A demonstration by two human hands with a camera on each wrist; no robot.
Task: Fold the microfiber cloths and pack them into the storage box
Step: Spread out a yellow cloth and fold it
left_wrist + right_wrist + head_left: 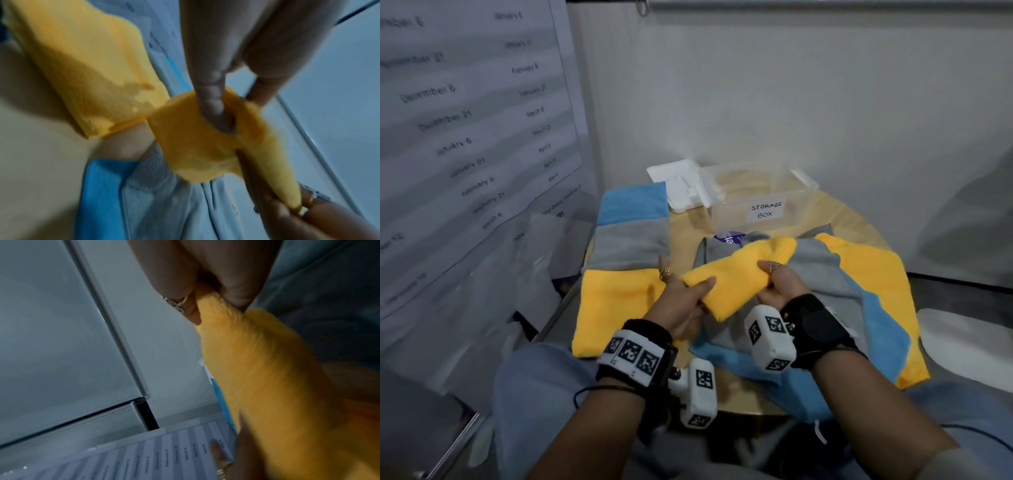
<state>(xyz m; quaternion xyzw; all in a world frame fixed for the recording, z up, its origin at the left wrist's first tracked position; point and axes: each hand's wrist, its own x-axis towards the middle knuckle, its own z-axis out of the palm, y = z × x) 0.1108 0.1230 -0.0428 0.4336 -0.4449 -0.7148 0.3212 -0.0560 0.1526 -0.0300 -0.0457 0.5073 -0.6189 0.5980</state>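
A folded yellow microfiber cloth (739,274) is held above the table between both hands. My left hand (688,291) grips its near left end, thumb on top; the left wrist view shows the thumb (213,104) pressed into the yellow cloth (195,146). My right hand (777,281) pinches the right side, and the right wrist view shows the fingers (193,308) closed on the yellow cloth (267,369). The clear storage box (756,202), labelled, stands open behind. Folded blue (633,202), grey (630,246) and yellow (616,308) cloths lie in a row at left.
Unfolded grey (822,274), blue (876,325) and yellow (869,274) cloths are piled on the right of the round wooden table (688,226). A white lid (681,185) lies left of the box. A wall poster (465,120) hangs at left.
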